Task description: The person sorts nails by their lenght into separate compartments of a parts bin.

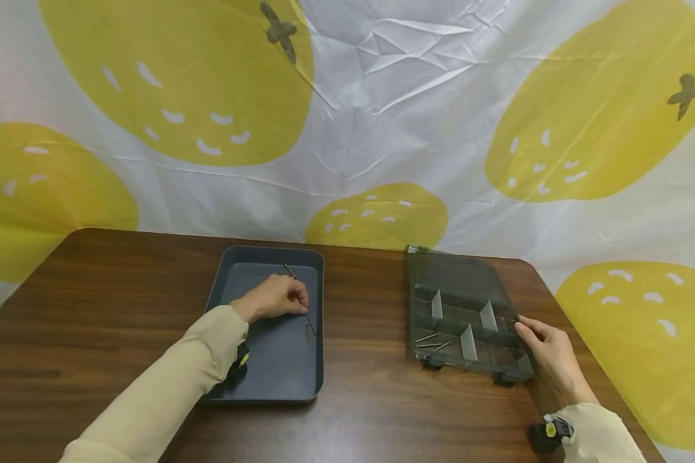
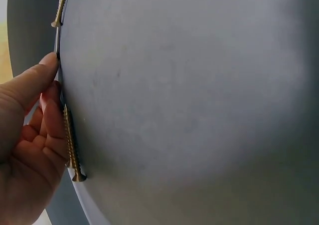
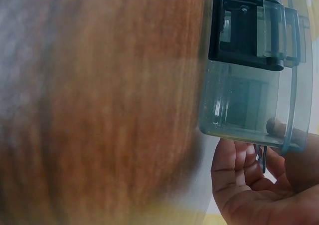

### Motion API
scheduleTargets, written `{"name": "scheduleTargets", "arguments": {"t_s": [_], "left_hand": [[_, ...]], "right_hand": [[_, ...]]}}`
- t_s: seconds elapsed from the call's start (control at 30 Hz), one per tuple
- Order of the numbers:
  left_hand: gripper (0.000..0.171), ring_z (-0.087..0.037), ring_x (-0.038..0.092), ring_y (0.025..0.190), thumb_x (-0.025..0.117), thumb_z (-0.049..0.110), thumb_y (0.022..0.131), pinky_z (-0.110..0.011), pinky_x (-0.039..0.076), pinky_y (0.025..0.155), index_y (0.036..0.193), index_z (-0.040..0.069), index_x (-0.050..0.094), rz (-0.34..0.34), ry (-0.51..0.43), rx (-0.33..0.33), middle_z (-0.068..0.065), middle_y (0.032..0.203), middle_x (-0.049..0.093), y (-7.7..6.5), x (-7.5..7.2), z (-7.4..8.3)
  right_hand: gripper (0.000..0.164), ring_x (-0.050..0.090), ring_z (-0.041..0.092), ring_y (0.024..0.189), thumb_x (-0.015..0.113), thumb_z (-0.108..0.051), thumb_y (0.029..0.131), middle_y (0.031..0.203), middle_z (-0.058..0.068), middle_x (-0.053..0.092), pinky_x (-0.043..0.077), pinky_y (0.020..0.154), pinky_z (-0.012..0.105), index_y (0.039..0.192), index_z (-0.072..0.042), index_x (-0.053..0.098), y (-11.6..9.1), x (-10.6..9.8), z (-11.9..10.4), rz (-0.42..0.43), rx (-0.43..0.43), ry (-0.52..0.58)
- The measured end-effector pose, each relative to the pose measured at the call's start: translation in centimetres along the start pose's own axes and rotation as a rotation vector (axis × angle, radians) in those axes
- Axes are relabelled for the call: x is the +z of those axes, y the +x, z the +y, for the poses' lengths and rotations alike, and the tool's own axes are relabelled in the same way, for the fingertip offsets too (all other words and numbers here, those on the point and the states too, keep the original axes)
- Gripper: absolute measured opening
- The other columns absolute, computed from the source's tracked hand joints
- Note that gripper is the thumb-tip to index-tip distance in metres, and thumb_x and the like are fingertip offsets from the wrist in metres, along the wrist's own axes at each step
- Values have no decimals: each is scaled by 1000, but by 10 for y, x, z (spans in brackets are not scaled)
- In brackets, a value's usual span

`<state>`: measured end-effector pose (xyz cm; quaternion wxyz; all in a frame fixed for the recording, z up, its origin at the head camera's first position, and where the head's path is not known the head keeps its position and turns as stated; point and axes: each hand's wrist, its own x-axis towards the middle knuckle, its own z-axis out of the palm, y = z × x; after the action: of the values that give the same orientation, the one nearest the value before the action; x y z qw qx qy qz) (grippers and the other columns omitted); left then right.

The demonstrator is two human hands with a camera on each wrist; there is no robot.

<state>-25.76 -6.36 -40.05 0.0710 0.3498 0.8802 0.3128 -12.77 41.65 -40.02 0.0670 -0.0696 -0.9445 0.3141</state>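
My left hand [image 1: 278,296] reaches into a dark grey tray [image 1: 260,386], its thumb and finger pinching a thin metal nail [image 2: 58,41] near the side wall. In the left wrist view, brass-coloured screws [image 2: 73,145] lie along that wall, with another brass screw [image 2: 61,8] beyond the thumb tip. Farther back in the tray lies one more screw [image 1: 289,271]. At the right, my right hand [image 1: 551,354] grips the side of a clear grey organizer box [image 1: 462,270], thumb on its edge. Between those fingers shows a thin dark piece [image 3: 262,158] of unclear kind.
White dividers [image 1: 468,343] part the box into compartments; a few screws [image 1: 428,345] lie in its front left one. Black latches [image 1: 432,363] line the front. Both containers stand on a brown wooden table [image 1: 365,321], backed by a lemon-print cloth [image 1: 347,128].
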Motion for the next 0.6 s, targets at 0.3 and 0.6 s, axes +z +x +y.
{"name": "scheduleTargets", "arguments": {"t_s": [0.3,0.6], "left_hand": [[9,-3,49,59,75,10,78,-19,41,58,75,9,66,-43,-36,25,4,65,61,0,-1,-5],[11,-4,48,60,76,12,78,-20,40,59,73,11,65,-73,-57,20,7,64,58,0,-1,-10]], "right_hand": [[49,47,45,118,44,-27,100,128,32,49,34,68,2,130,12,47,1,1,2,-3,5,-2],[51,47,44,119,42,-30,101,130,31,49,43,73,10,132,11,46,1,0,2,-16,4,-3]]}}
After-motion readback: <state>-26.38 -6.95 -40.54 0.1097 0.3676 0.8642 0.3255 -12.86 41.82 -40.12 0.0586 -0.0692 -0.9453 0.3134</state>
